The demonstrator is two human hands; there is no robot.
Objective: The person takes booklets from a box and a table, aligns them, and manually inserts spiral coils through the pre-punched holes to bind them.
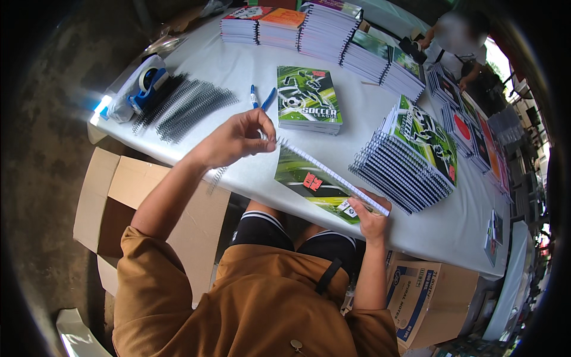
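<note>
Tilted above the table's near edge is a green notebook (318,186) with a row of holes along its upper side. My right hand (370,215) grips its lower right end, thumb on the cover side. The fingers of my left hand (253,135) are pinched at the opposite corner on a thin dark spiral coil (282,143), whose end shows at the holes. Below my left wrist another length of coil (219,176) hangs by the table edge; whether it is the same piece I cannot tell. A small stack of green notebooks (308,98) without visible coils lies just beyond.
Loose black coils (193,107), a blue tape dispenser (147,86) and two blue pens (262,98) lie left. Coil-bound green notebooks (410,154) are piled right; more stacks (324,30) line the back. Cardboard boxes (160,208) flank my legs. Another person (458,47) is at far right.
</note>
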